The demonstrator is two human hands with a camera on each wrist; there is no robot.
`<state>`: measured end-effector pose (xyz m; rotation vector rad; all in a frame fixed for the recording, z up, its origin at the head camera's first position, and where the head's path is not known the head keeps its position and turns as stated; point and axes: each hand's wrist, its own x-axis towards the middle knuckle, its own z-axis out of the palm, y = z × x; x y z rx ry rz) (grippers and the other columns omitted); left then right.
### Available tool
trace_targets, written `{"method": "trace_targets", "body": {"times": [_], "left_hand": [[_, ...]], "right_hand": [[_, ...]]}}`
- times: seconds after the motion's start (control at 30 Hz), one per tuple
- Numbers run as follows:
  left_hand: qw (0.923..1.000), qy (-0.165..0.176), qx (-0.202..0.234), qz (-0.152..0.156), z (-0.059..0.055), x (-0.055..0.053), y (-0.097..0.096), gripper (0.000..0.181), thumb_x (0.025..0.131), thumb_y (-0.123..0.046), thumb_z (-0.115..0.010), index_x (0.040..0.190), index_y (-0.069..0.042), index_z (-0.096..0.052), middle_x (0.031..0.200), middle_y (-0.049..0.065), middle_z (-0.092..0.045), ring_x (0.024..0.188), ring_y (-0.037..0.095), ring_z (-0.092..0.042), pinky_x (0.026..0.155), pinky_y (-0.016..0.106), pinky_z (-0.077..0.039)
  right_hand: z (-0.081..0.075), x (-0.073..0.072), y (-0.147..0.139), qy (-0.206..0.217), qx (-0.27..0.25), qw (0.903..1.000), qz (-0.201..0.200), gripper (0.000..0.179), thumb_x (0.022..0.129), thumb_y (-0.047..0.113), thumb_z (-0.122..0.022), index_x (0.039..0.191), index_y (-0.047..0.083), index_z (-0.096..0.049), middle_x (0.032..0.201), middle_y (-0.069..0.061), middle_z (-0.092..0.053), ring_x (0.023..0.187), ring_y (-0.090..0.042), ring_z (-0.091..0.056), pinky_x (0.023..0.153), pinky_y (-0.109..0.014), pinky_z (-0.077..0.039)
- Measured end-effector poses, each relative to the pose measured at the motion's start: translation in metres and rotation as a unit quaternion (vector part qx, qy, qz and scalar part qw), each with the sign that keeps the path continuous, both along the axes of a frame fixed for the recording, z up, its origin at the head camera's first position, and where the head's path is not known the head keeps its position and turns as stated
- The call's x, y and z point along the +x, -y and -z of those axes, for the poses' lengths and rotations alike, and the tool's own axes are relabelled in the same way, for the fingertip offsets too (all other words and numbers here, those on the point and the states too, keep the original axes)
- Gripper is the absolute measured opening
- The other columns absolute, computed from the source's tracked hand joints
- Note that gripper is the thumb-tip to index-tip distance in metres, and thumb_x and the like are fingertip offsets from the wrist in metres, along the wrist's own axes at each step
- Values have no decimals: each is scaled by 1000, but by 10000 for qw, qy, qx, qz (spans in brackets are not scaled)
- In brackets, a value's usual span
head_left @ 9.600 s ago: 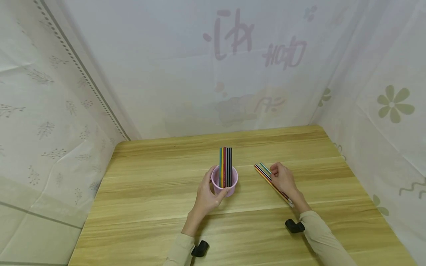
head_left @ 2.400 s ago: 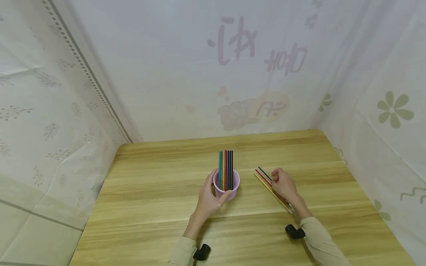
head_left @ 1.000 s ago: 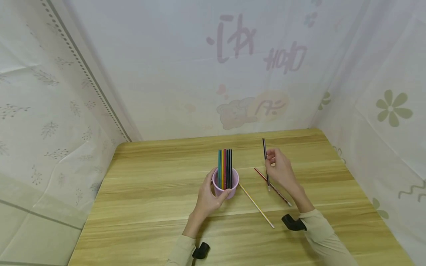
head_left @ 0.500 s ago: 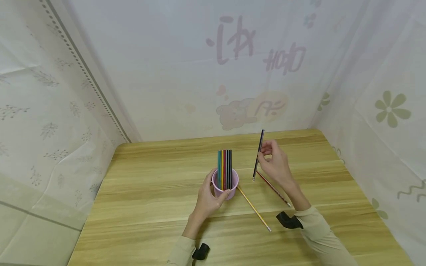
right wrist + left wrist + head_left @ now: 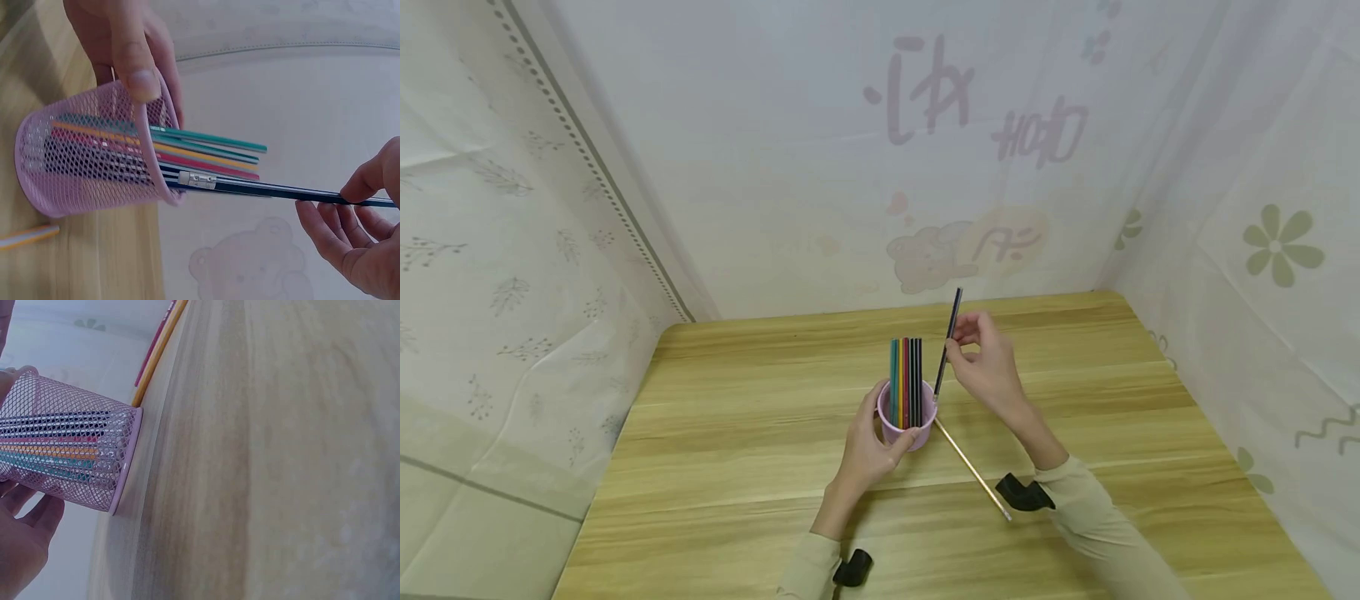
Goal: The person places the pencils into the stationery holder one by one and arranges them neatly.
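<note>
My left hand (image 5: 867,446) holds the pink mesh pencil cup (image 5: 75,169) upright on the table, thumb at its rim and fingers round its far side. Several pencils (image 5: 906,375) stand in it: teal, yellow, red and dark ones. My right hand (image 5: 992,371) pinches a dark pencil (image 5: 942,367) between thumb and fingers. This pencil is tilted, its eraser end down at the right side of the cup's rim. A yellow pencil (image 5: 973,471) lies on the table with one end close by the cup's base. A red pencil (image 5: 153,347) shows behind it in the left wrist view.
The wood-grain table (image 5: 737,417) carries the cup and loose pencils. Patterned white cloth (image 5: 775,167) hangs behind it and along both sides. A black wrist-worn piece (image 5: 1026,493) sits at the right cuff, another (image 5: 853,568) at the left.
My right hand has lifted the dark pencil off the table and carried it left to the cup's rim. Earlier, a second teal pencil joined the cup. The yellow pencil has shifted left.
</note>
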<state>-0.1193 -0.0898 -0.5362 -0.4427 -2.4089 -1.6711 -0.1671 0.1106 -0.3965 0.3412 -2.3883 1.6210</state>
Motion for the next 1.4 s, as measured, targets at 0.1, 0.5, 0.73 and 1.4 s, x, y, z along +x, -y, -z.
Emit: {"method": "trace_targets", "body": {"times": [0.1,0.5,0.73,1.4], "left_hand": [[10000,30,-22,5,1,0,0,89,83,-32,-83,155,-12,-35,144,7,-55,129,24,-57,106,45,-53],[10000,11,17,82,1,1,1,89,84,-33,-82,156,-13,-34,144,8,-55,128,25,-57,105,46,-54],[9999,-46,-85,68,0,2,2,89,85,-34,-81,155,-6,-34,144,10,-54,128,26,-58,104,47,-54],[9999,62,-9,104,1,1,3,87,85,-32,-81,156,-13,-34,147,10,-52,132,26,-55,108,48,-51]], "right_hand": [[4,0,9,11,-22,9999,-101,25,90,-9,-60,114,-7,-54,102,-22,-63,90,-31,-66,69,-19,-61],[25,2,33,77,11,9994,-343,26,89,-7,-63,113,-5,-55,101,-20,-64,88,-28,-65,67,-23,-62],[36,7,42,249,136,9992,-293,25,89,-4,-66,112,-4,-56,99,-17,-65,88,-27,-65,67,-28,-63],[55,13,42,108,453,9988,-142,23,89,-3,-66,111,-2,-58,95,-14,-66,85,-24,-65,65,-22,-60]]}}
